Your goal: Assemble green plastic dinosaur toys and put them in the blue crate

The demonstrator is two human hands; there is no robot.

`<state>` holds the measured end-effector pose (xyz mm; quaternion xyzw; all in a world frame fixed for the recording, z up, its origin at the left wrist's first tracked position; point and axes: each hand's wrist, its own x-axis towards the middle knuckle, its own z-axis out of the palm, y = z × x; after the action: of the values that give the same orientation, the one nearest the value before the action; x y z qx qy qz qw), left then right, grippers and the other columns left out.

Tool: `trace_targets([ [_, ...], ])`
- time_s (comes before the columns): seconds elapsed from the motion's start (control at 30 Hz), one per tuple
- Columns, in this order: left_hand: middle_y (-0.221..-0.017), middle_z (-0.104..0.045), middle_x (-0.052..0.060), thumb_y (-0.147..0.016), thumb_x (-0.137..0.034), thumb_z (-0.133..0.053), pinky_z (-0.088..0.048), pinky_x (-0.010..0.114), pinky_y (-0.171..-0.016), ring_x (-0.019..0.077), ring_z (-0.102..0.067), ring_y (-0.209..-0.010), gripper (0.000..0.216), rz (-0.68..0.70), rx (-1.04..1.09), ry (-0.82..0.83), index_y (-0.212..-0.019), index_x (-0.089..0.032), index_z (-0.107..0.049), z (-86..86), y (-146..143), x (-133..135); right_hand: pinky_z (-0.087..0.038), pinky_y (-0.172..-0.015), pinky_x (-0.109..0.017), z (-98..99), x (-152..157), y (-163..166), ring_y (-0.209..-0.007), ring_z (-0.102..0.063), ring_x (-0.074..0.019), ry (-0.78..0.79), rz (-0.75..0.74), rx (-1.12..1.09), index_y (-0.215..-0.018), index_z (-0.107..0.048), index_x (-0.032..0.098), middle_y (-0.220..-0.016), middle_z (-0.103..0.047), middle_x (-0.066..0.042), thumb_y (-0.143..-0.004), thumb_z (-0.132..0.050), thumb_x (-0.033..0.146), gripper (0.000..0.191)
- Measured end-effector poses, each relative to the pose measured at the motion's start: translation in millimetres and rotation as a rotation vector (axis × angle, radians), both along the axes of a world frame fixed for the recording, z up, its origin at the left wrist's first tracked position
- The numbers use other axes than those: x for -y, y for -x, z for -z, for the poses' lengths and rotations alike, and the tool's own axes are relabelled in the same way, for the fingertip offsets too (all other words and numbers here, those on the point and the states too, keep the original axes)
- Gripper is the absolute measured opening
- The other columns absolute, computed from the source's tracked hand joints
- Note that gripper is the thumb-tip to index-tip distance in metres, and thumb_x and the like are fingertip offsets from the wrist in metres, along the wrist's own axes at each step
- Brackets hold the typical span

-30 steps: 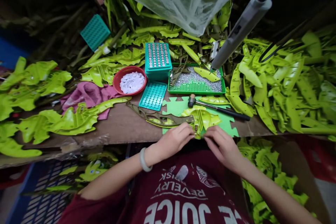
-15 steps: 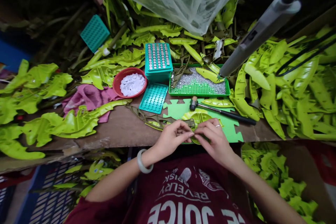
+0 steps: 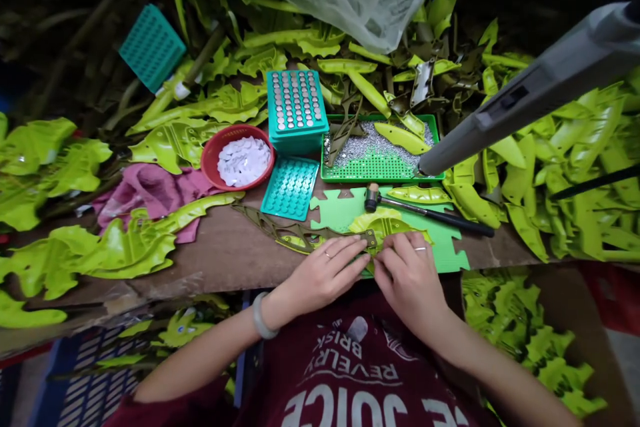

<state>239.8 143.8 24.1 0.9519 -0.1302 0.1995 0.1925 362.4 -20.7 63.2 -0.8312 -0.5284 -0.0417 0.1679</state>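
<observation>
Left hand: fingers stretched side by side over the right end of a brown openwork strip; whether they grip it, I cannot tell.
Right hand: fingers curled inward at a lime-green moulded piece; anything pinched between the fingertips is hidden.
Moulded piece: on the green foam mat, at the strip's right end, partly covered by both hands.
Left-side pieces: lime-green, overlapping along the worktop.
Pink cloth: crumpled, just behind some of those pieces.
Red bowl: holds flat white bits.
Teal stack: topped with rows of silvery discs; a flat teal tray lies in front.
Green tray: behind the mat, with small metal bits inside.
Hammer: head to the left, lying across the mat.
Grey tool: slanting, tip at the tray's front right corner.
Right-side heap: more lime-green pieces, piled loosely.
</observation>
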Motion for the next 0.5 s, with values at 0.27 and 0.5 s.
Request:
trace_targets([
  [0.27,-0.146,-0.058,0.016,-0.101,-0.011,-0.05,-0.05,0.045,-0.11,0.0277,-0.051,-0.137,0.038,0.056,-0.106,-0.027,-0.138,-0.012,-0.057,-0.9,-0.7,-9.1,-0.042,-0.076,-0.041,1.6,4.2,6.8,-0.087,-0.05,-0.0246,0.003,-0.02,0.076,-0.078,-0.061,0.021,-0.089,-0.065,-0.009,-0.093,-0.058,0.01,0.019],
  [0.5,-0.148,-0.057,0.011,-0.104,-0.018,-0.048,-0.049,0.043,-0.106,0.0266,-0.052,-0.135,0.038,0.099,-0.175,-0.022,-0.141,-0.018,-0.056,-4.3,-4.3,-17.6,-0.043,-0.076,-0.04,0.5,5.4,8.0,-0.088,-0.05,-0.0249,0.028,-0.054,0.127,-0.08,-0.062,0.02,-0.092,-0.064,-0.01,-0.092,-0.06,0.009,0.016],
])
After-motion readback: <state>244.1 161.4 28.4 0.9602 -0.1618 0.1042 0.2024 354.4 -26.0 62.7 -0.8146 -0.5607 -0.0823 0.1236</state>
